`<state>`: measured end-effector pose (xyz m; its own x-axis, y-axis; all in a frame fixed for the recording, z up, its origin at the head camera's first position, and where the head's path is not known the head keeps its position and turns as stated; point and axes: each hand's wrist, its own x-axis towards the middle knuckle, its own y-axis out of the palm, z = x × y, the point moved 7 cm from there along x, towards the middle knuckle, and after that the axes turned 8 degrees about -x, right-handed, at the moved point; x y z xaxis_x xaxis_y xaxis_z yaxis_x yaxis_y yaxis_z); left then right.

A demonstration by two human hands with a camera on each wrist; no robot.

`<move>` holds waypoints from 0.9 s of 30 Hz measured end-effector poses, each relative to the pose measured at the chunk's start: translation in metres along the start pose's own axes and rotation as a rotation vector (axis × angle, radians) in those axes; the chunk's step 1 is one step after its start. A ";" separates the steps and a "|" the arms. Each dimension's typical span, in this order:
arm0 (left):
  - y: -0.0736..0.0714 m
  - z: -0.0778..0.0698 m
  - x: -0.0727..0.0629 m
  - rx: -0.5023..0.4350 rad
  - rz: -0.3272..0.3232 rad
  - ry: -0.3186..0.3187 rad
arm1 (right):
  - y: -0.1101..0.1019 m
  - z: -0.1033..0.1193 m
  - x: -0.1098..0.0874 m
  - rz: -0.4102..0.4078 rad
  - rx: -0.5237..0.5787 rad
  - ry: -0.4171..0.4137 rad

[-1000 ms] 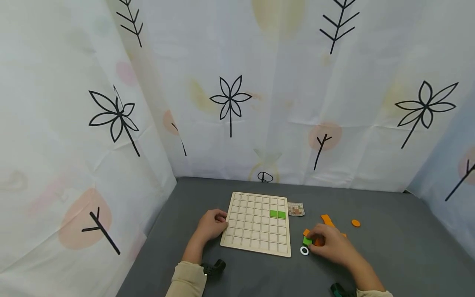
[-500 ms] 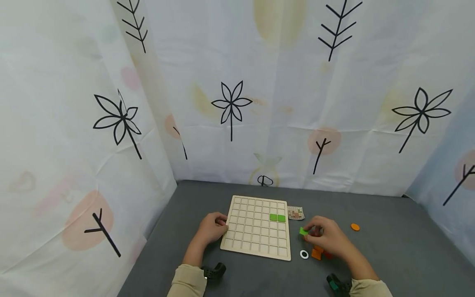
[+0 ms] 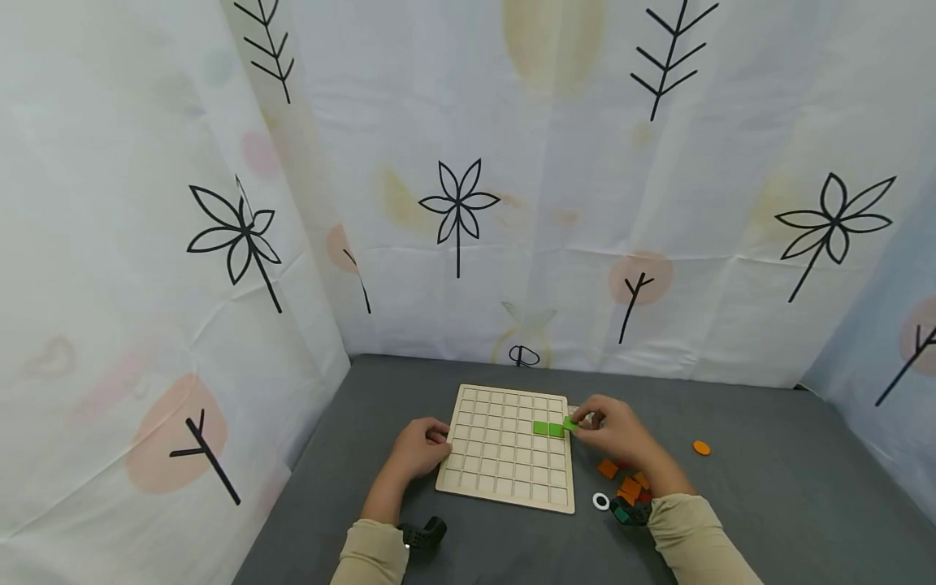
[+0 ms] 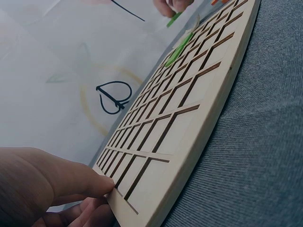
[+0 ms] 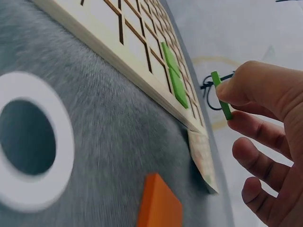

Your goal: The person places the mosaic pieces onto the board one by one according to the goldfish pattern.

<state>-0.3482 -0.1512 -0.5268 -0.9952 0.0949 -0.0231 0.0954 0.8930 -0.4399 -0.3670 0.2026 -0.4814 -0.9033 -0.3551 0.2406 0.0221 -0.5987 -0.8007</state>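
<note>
A pale wooden grid board (image 3: 497, 471) lies on the grey table. My left hand (image 3: 418, 447) grips its left edge, the thumb (image 4: 102, 184) on the rim in the left wrist view. Two green square tiles (image 3: 548, 429) lie side by side in the board's cells toward the right edge. My right hand (image 3: 613, 426) pinches a third green tile (image 5: 221, 94) between thumb and fingers. That tile is raised beside the board's right edge, just right of the other two. A small printed card (image 5: 202, 156) is by the same edge, mostly covered by my right hand in the head view.
Orange tiles (image 3: 608, 469) and some red pieces lie in a loose pile right of the board, partly under my right forearm. A white ring (image 5: 65, 137) sits near the pile. Farther right is an orange disc (image 3: 701, 448). A patterned cloth (image 3: 563, 292) hangs behind the table.
My right hand has picked the green tile from the pile and carried it up and left to the board's right edge. The left hand has stayed on the board.
</note>
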 end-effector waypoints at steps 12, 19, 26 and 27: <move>-0.001 0.003 0.003 -0.001 -0.001 -0.007 | 0.026 -0.003 0.036 0.056 0.064 0.036; -0.001 0.001 0.003 0.005 -0.002 -0.005 | 0.033 0.000 0.047 0.071 0.058 0.039; -0.001 0.001 0.003 0.013 0.000 -0.004 | 0.039 0.002 0.052 0.085 0.056 0.013; -0.001 0.001 0.003 0.010 0.003 -0.005 | 0.040 0.002 0.053 0.087 0.056 0.012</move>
<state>-0.3513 -0.1523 -0.5272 -0.9950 0.0955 -0.0286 0.0982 0.8883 -0.4487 -0.4127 0.1587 -0.4993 -0.9021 -0.3991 0.1643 0.1246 -0.6051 -0.7863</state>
